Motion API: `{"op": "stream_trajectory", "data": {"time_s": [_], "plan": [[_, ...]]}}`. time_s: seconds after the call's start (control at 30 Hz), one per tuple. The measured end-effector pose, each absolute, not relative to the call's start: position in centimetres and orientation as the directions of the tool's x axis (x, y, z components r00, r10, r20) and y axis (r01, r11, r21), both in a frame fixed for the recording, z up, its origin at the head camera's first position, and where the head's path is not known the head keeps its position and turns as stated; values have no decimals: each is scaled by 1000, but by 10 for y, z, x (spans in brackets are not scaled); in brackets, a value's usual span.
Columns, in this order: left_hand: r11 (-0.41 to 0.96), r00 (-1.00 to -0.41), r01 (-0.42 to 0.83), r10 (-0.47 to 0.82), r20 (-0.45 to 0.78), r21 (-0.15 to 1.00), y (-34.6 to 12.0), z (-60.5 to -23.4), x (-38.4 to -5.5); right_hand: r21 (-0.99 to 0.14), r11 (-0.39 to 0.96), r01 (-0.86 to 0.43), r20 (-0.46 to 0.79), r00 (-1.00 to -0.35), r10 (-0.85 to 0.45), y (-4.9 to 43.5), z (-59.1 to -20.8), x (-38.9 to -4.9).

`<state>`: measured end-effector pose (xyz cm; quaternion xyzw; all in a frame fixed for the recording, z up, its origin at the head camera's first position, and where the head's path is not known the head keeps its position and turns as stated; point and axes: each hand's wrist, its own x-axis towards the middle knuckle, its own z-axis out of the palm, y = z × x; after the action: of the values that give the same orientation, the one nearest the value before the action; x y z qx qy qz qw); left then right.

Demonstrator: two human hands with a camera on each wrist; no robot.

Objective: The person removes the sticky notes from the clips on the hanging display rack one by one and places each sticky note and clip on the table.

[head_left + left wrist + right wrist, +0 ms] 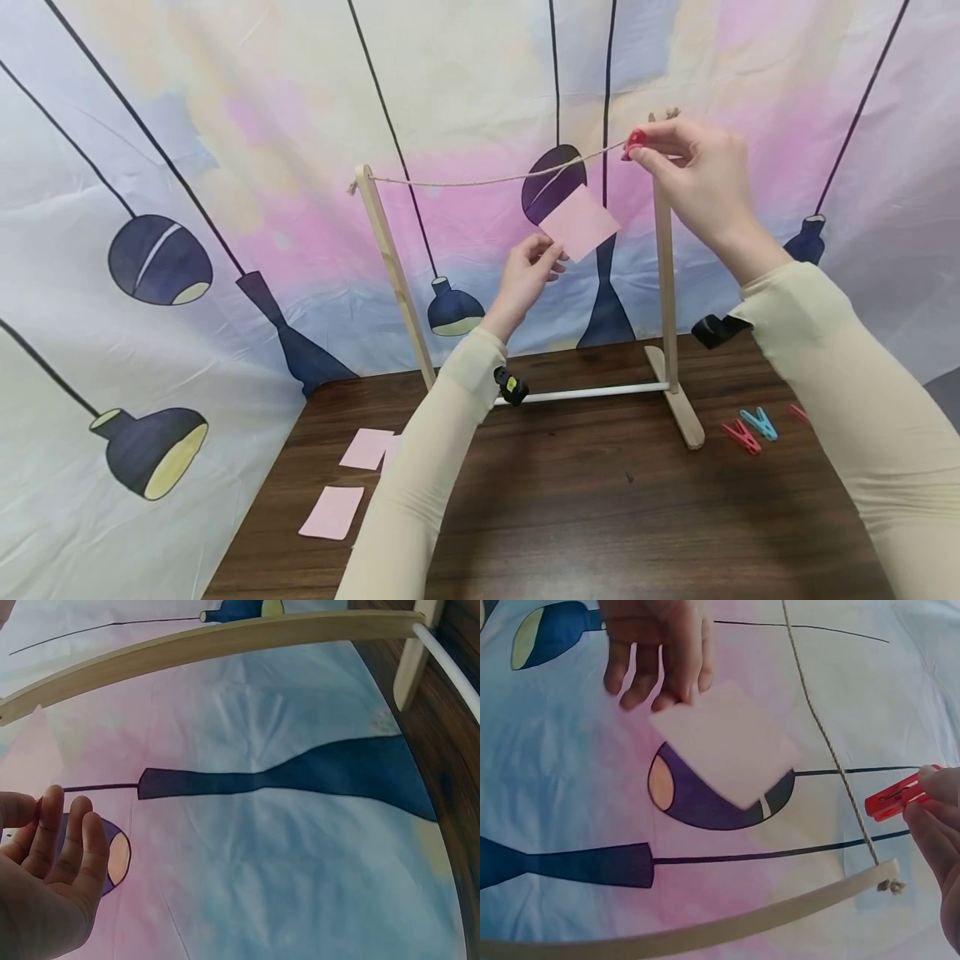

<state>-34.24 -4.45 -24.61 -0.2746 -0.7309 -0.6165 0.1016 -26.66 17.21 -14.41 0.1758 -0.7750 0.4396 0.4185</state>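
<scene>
My left hand (528,279) pinches one corner of a pink square paper (580,223), which hangs tilted just below the string (480,182). Between the thumb and fingers of my right hand (705,179) is a red clothespin (634,143), near the string's right end. In the right wrist view the clothespin (895,796) lies beside the string (825,735), with the paper (731,746) on the string's other side. Only a pale corner of the paper (37,754) shows beyond the fingers in the left wrist view.
A wooden stand with a left post (397,271), a right post (666,292) and a white crossbar (585,393) carries the string. Pink papers (332,512) lie at the table's left. Red clothespins (741,437) and a blue clothespin (760,423) lie at the right. Behind hangs a patterned cloth (300,100).
</scene>
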Motion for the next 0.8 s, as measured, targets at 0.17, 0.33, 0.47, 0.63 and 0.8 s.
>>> {"op": "stream_trajectory", "data": {"time_s": [0.17, 0.33, 0.47, 0.63, 0.8], "plan": [[147, -815, 552, 304, 494, 821, -63, -253, -338, -507, 598, -621, 798, -600, 55, 180, -161, -257], [181, -808, 568, 307, 503, 803, -84, -261, -335, -454, 660, -599, 804, -594, 14, 187, -184, -248], [226, -793, 596, 315, 521, 770, -100, -264, -329, -473, 662, -582, 788, -615, 23, 195, -201, -240], [287, -780, 622, 317, 540, 729, -120, -266, -313, -497, 663, -559, 769, -638, 38, 205, -220, -230], [317, -784, 618, 312, 536, 719, -139, -270, -294, -510, 671, -537, 765, -640, 70, 216, -243, -215]]}}
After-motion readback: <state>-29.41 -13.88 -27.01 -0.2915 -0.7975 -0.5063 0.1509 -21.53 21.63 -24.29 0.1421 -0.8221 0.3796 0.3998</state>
